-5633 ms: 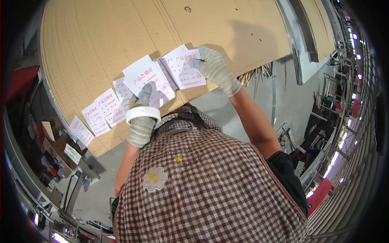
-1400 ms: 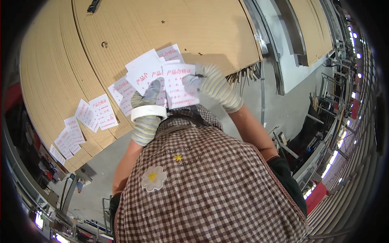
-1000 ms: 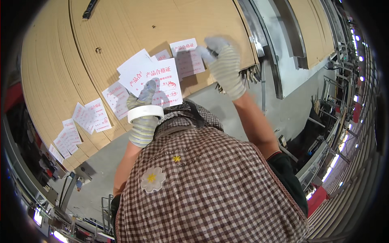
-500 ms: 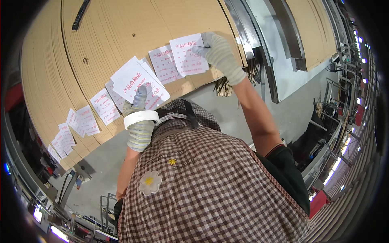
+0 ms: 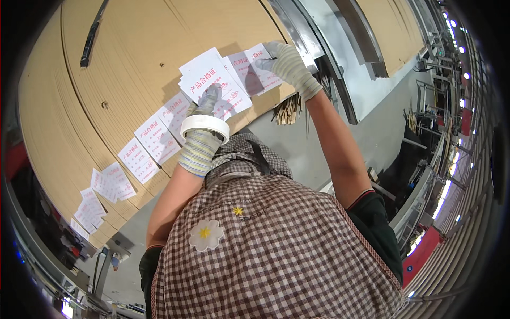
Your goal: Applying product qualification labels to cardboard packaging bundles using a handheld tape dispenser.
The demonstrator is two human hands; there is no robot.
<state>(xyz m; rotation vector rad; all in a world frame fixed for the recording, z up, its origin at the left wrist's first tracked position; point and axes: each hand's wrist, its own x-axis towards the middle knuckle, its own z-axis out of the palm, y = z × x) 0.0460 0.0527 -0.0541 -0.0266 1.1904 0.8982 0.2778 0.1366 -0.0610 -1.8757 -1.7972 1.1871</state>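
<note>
My left hand (image 5: 206,101), in a striped knit glove with grey fingers, is closed on a stack of white paper slips (image 5: 206,69) printed in red, thumb on top. Around that wrist sits a roll of white tape (image 5: 204,123). To its right, my right hand (image 5: 287,68), gloved alike, pinches one printed slip (image 5: 261,77) at its upper right, the thumb lying over it. That slip overlaps another slip (image 5: 240,66), partly hidden by the stack. More slips (image 5: 158,139) lie in a slanting row down to the left along the cardboard's near edge.
Large brown cardboard sheets (image 5: 127,48) lie side by side beneath the slips. A black bar-shaped object (image 5: 91,42) rests on them at the far left. Metal channels (image 5: 356,32) and another cardboard stack (image 5: 398,32) stand to the right, with grey floor (image 5: 276,141) below.
My left hand has moved right and away from me with the stack, closer to my right hand. The right hand stays at its slip, now lower and further right. The view has shifted.
</note>
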